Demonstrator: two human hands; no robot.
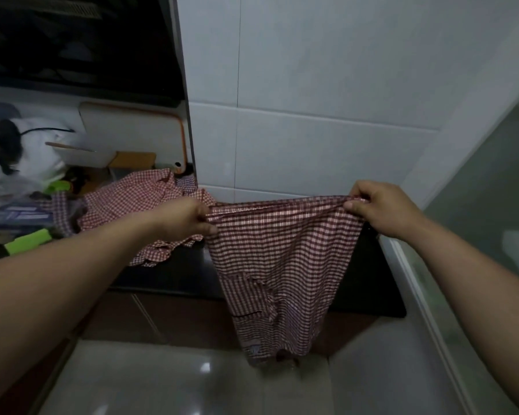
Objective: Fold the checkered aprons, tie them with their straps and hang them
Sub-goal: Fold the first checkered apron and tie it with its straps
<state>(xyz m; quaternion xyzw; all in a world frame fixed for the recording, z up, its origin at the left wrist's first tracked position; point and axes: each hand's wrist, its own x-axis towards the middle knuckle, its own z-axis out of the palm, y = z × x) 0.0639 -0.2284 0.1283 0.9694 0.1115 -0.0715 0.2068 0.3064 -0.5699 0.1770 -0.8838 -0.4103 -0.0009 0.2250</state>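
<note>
Wall [312, 115] of pale tile fills the upper centre and right of the frame, and grey floor [162, 381] runs along the bottom. Between them, at mid-frame, lies the dark surface [186, 275], its front edge just behind the hanging cloth. The apron [279, 259] hangs in the middle of the frame, stretched by its top edge between both hands. It falls in one long tapering drop past the edge of the surface toward the floor; its lower end looks close to the floor, but I cannot tell whether it touches. A second apron [132, 196] lies crumpled on the surface at centre left, beside clutter I cannot make out. The left hand [186, 218] pinches the top edge at its left end, thumb against curled fingers. The right hand [384, 209] pinches the right end the same way, so both are closed on cloth.

The step looks like squaring the apron up for its first fold. To do it well, I would hold the top edge taut and level and let the weight draw out the bunched pleats. Then bring the two ends together so the side edges meet, or lay it flat on a bare part of the surface, away from the second apron. Find the straps before folding, since none shows plainly here, and lift the hem well off the floor
</note>
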